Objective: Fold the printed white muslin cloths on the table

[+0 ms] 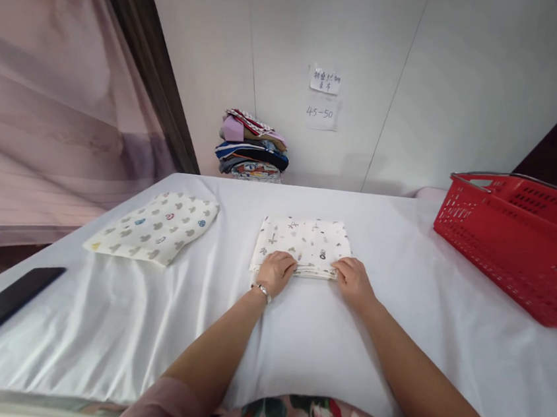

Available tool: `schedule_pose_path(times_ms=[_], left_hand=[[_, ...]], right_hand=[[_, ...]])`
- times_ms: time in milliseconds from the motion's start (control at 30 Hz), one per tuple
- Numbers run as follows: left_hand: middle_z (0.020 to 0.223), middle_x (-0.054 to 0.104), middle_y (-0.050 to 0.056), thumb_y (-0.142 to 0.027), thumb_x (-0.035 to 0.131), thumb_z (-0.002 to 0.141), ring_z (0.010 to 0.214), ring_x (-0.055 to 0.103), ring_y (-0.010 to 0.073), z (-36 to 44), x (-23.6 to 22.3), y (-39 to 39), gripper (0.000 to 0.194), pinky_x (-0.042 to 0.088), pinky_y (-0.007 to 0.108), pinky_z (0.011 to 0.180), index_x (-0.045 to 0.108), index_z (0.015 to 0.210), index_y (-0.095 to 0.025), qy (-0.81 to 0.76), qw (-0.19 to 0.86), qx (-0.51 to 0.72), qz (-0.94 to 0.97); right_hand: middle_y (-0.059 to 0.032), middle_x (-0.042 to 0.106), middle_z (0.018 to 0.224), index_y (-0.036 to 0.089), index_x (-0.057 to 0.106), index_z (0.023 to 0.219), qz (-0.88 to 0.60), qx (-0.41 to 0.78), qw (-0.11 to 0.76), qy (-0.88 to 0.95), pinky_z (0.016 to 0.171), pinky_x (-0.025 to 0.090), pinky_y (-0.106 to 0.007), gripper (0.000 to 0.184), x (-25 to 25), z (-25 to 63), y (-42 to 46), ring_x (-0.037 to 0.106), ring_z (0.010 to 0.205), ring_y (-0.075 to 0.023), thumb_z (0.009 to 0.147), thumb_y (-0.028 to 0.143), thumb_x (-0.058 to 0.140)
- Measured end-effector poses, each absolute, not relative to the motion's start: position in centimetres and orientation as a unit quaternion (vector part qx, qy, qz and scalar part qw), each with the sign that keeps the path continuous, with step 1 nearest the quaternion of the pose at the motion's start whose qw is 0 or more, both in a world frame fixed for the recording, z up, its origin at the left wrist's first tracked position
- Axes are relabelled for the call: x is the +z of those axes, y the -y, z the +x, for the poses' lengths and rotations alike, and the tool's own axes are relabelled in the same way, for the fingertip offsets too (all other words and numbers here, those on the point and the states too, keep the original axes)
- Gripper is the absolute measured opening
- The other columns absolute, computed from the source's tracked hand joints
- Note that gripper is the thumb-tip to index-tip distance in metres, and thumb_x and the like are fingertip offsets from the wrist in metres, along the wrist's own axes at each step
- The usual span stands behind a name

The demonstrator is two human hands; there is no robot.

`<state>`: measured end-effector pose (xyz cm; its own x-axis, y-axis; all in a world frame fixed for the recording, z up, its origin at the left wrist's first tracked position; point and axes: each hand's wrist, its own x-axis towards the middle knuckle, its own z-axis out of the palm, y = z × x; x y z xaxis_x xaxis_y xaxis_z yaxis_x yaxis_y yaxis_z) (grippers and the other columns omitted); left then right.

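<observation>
Near frame centre, the left hand and right hand pinch the folded cloth at 2 near-edge spots — probably keeping its stacked layers aligned.

from my remote seat i see the folded cloth as soft, matt fabric, and the mouse-print cloth as matt too. the tablecloth has a smooth, satiny sheen. the basket looks like perforated plastic, the bracelet shiny metal, the slab glossy, the notes paper.
</observation>
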<state>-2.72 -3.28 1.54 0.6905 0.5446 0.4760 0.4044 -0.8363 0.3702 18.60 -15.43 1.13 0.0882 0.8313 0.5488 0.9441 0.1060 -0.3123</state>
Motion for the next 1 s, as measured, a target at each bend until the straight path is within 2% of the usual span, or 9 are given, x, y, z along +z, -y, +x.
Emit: schedule_pose_path(times_ms=[133, 300, 533, 633, 800, 900, 1000], left_hand=[[0.095, 0.061, 0.003, -0.032, 0.053, 0.081, 0.090, 0.051, 0.0174, -2.9, 1.4, 3.0, 0.019, 0.039, 0.033, 0.082, 0.063, 0.095, -0.023, -0.248, 0.126, 0.305, 0.911], [0.093, 0.060, 0.002, -0.029, 0.051, 0.082, 0.088, 0.051, 0.0175, -2.8, 1.2, 2.9, 0.019, 0.039, 0.033, 0.079, 0.064, 0.095, -0.025, -0.252, 0.121, 0.299, 0.912], [0.086, 0.060, 0.003, -0.028, 0.049, 0.084, 0.084, 0.050, 0.0167, -2.5, 1.3, 2.8, 0.017, 0.039, 0.032, 0.076, 0.065, 0.087, -0.023, -0.249, 0.117, 0.310, 0.910], [0.085, 0.060, 0.003, -0.028, 0.048, 0.084, 0.083, 0.050, 0.0168, -2.5, 1.3, 2.8, 0.018, 0.039, 0.032, 0.076, 0.065, 0.085, -0.022, -0.244, 0.114, 0.311, 0.912], [0.084, 0.059, 0.003, -0.030, 0.049, 0.083, 0.082, 0.050, 0.0166, -2.6, 1.2, 2.7, 0.017, 0.040, 0.032, 0.077, 0.064, 0.083, -0.022, -0.236, 0.120, 0.320, 0.910], [0.082, 0.059, 0.003, -0.032, 0.047, 0.084, 0.081, 0.050, 0.0163, -2.6, 1.3, 2.7, 0.019, 0.040, 0.032, 0.076, 0.064, 0.081, -0.022, -0.235, 0.122, 0.325, 0.908], [0.081, 0.059, 0.002, -0.030, 0.046, 0.085, 0.081, 0.051, 0.0162, -2.6, 1.5, 2.7, 0.021, 0.040, 0.032, 0.075, 0.064, 0.079, -0.023, -0.236, 0.122, 0.322, 0.909]], right_hand=[[-0.0061, 0.058, 0.091, 0.020, 0.062, 0.094, -0.654, -0.073, 0.317, 0.683, 0.084, 0.036, -0.036, 0.024, 1.2, 18.8, 15.6, 0.050, 0.088, -0.0195, 0.079, 0.015, 0.044], [-0.0057, 0.058, 0.094, 0.022, 0.060, 0.103, -0.650, -0.054, 0.308, 0.693, 0.083, 0.038, -0.038, 0.027, 1.6, 19.1, 15.9, 0.050, 0.090, -0.0204, 0.079, 0.022, 0.048], [-0.0061, 0.059, 0.091, 0.021, 0.064, 0.095, -0.659, -0.055, 0.316, 0.681, 0.078, 0.040, -0.035, 0.027, 1.8, 19.0, 15.8, 0.050, 0.086, -0.0189, 0.087, 0.023, 0.038], [-0.0056, 0.060, 0.090, 0.021, 0.064, 0.092, -0.663, -0.034, 0.321, 0.676, 0.078, 0.040, -0.034, 0.024, 2.3, 18.6, 16.0, 0.050, 0.085, -0.0184, 0.085, 0.024, 0.041], [-0.0033, 0.061, 0.080, 0.021, 0.064, 0.075, -0.691, 0.017, 0.420, 0.588, 0.075, 0.042, -0.030, 0.024, 2.5, 19.0, 15.8, 0.053, 0.081, -0.0169, 0.083, 0.031, 0.043], [-0.0033, 0.061, 0.082, 0.021, 0.063, 0.078, -0.733, 0.015, 0.471, 0.490, 0.072, 0.041, -0.029, 0.026, 2.1, 20.0, 15.7, 0.054, 0.079, -0.0166, 0.082, 0.035, 0.041], [-0.0027, 0.060, 0.084, 0.021, 0.061, 0.082, -0.768, 0.032, 0.459, 0.446, 0.070, 0.040, -0.028, 0.027, 1.6, 20.6, 15.6, 0.053, 0.074, -0.0161, 0.079, 0.040, 0.044]])
